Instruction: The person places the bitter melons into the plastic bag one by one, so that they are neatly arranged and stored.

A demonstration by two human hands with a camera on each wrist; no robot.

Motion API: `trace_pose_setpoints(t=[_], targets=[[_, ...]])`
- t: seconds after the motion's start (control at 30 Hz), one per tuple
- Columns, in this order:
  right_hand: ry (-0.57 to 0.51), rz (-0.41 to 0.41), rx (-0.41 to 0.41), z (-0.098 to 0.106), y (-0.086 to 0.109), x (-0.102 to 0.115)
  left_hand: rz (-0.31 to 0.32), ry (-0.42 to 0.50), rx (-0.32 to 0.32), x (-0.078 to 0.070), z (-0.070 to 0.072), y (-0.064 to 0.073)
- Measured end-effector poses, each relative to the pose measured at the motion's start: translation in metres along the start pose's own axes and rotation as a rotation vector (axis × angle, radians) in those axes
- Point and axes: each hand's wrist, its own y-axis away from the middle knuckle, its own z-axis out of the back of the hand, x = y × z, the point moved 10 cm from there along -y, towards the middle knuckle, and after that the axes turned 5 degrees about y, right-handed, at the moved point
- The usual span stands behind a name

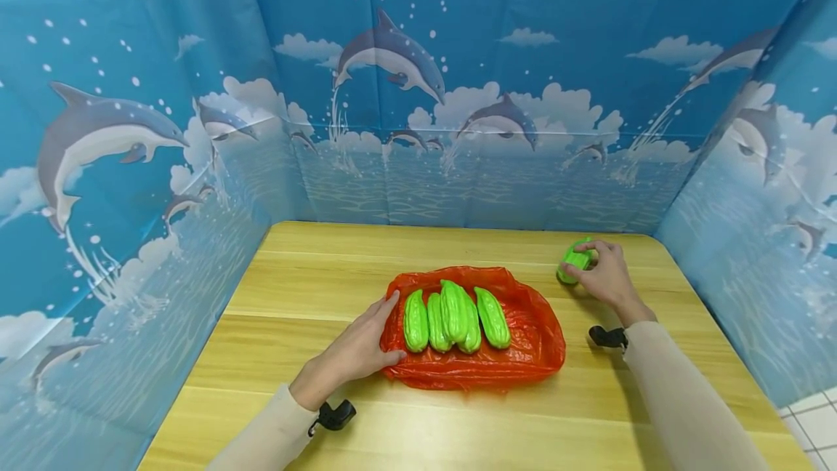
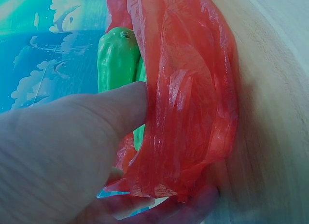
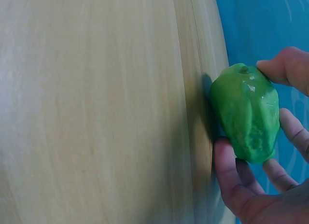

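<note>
A red plastic bag [image 1: 531,340] lies with its mouth wide open at the middle of the table, and several ridged green bitter melons [image 1: 493,318] lie side by side in it. My left hand [image 1: 356,340] holds the bag's left edge. In the left wrist view, the thumb is at the red film [image 2: 188,98] and the fingers are partly hidden beneath it. At the table's far right, my right hand [image 1: 604,275] grips another bitter melon [image 3: 246,113], with thumb and fingers around its sides.
The wooden table [image 1: 288,318] has a back edge that meets a blue dolphin-print curtain [image 1: 418,187], which also hangs along both sides. A black wrist mount [image 1: 336,415] sits at the left wrist and another black mount [image 1: 607,337] at the right. White floor tiles [image 1: 817,424] show at lower right.
</note>
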Motion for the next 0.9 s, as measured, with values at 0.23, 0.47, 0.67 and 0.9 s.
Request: trace_pose_setpoints(t=[0.23, 0.47, 0.67, 0.9], targets=[[-0.059, -0.020, 0.054, -0.002, 0.003, -0.002, 0.000, -0.001, -0.002, 0.000, 0.000, 0.001], [-0.144, 0.013, 0.080, -0.003, 0.003, 0.002, 0.003, 0.006, -0.001, 0.001, 0.000, 0.001], [-0.199, -0.022, 0.103, -0.004, 0.003, 0.003, 0.002, -0.007, -0.002, 0.002, 0.001, 0.000], [-0.205, -0.033, 0.107, -0.003, 0.007, 0.010, -0.005, 0.002, 0.000, 0.001, 0.001, 0.000]])
